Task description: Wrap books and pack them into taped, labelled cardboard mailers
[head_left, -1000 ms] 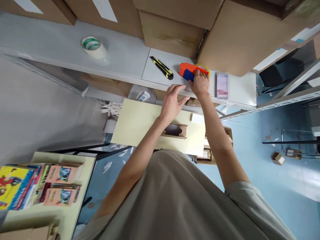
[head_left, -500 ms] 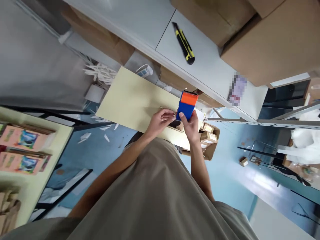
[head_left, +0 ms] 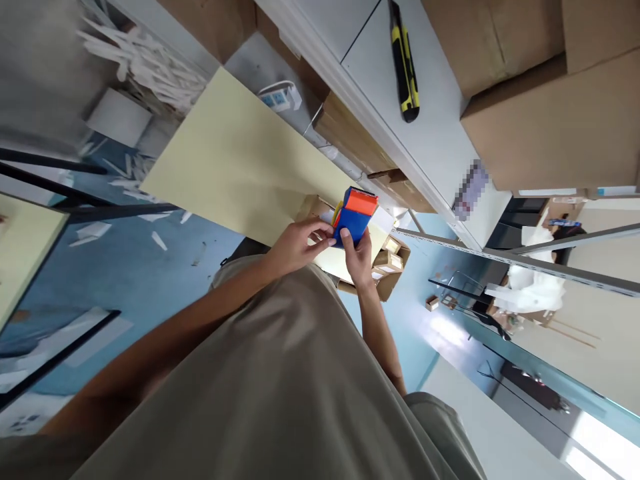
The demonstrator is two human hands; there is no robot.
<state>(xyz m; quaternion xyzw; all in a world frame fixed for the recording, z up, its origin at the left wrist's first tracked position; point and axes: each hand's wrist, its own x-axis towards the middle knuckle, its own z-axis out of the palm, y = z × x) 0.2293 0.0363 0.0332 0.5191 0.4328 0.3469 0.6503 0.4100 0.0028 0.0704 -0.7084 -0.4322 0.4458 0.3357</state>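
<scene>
My right hand (head_left: 359, 261) grips a flat blue-and-orange object (head_left: 354, 217) with a dark toothed strip along its top edge. The thumb lies across its blue face. My left hand (head_left: 305, 243) is closed at the object's left side, fingertips pinched together close to its edge. A thin yellow-and-orange piece (head_left: 338, 212) shows between the left fingertips and the blue body; whether the fingers hold it is unclear. Behind the hands, a small open cardboard box (head_left: 311, 205) rests on the pale yellow table (head_left: 235, 153), partly covered by my left hand.
A black-and-yellow utility knife (head_left: 404, 63) lies on the white shelf (head_left: 370, 73), near large cardboard boxes (head_left: 550, 127). A power strip (head_left: 280, 97) sits behind the table. An open carton of small boxes (head_left: 390, 267) stands beyond my right hand. White scraps litter the blue floor (head_left: 200, 267).
The view has turned and shifted, so the hands appear further left. The object is tilted more, and a yellow-and-orange piece now shows at its left edge. The small open box has come into view.
</scene>
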